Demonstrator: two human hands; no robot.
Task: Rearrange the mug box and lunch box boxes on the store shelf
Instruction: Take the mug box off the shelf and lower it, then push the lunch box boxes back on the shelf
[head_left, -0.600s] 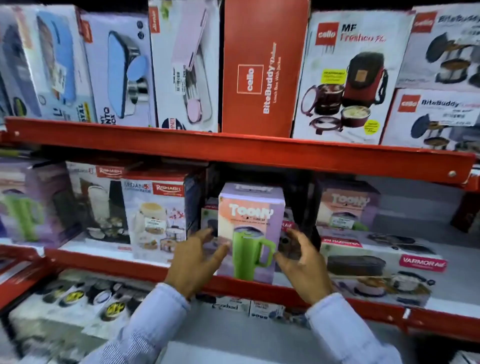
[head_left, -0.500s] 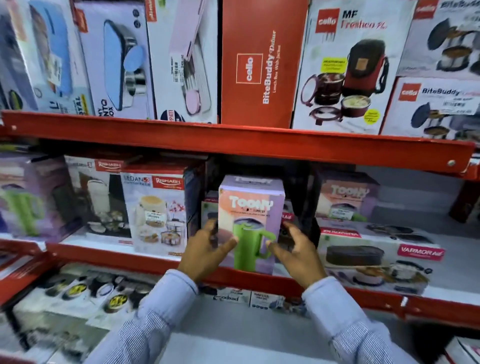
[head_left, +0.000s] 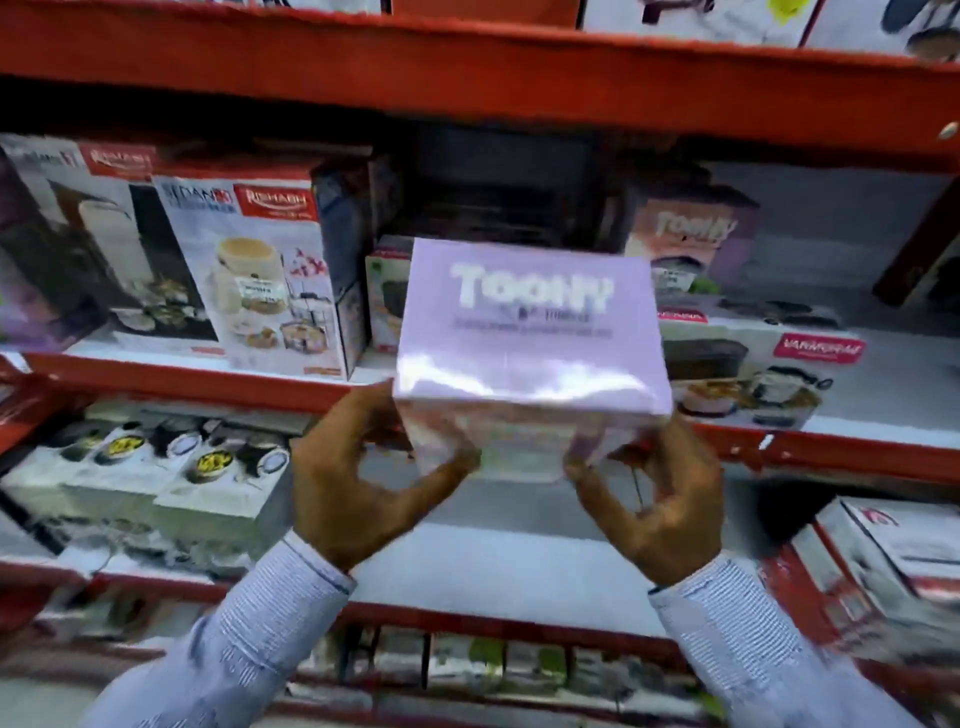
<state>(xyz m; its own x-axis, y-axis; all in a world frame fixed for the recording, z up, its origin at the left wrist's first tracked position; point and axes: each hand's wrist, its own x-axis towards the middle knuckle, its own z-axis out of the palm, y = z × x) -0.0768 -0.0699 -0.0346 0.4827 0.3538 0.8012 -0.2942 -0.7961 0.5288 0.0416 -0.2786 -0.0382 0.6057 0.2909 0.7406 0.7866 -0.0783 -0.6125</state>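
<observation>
Lilac cardboard mug box (head_left: 530, 332) lettered "TOONY", top face toward the camera, held off the red metal shelf (head_left: 171, 376) between both hands. Left hand (head_left: 353, 488) clasps its lower left corner; right hand (head_left: 660, 499) clasps its lower right. White lunch box carton (head_left: 748, 369) lies beyond the right hand.

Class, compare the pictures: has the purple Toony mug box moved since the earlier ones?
Yes. The mug box has come off the red shelf edge, toward the camera, tipped top-forward, held by the left hand and right hand.
</observation>
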